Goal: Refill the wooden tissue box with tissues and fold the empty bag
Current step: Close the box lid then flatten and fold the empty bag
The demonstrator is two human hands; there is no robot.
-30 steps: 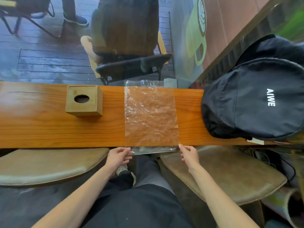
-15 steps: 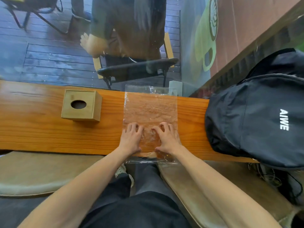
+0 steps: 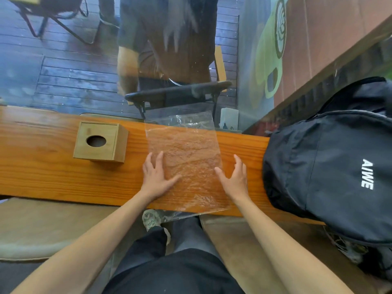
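While the clear, crinkled plastic bag (image 3: 186, 162) lies flat across the long orange-brown wooden table (image 3: 53, 172), its near and far edges overhanging, the left hand (image 3: 156, 175) and right hand (image 3: 234, 177) press on its side edges with fingers spread, grasping nothing. The square wooden tissue box (image 3: 99, 142) stands left of it; a black backpack (image 3: 331, 166) sits right.

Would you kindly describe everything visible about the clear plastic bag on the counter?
The plastic bag is a clear, crinkled, empty rectangle lying flat and unfolded across the wooden counter. Its far end and near end both overhang the counter's edges. The left hand presses flat on its left edge, the right hand on its right edge.
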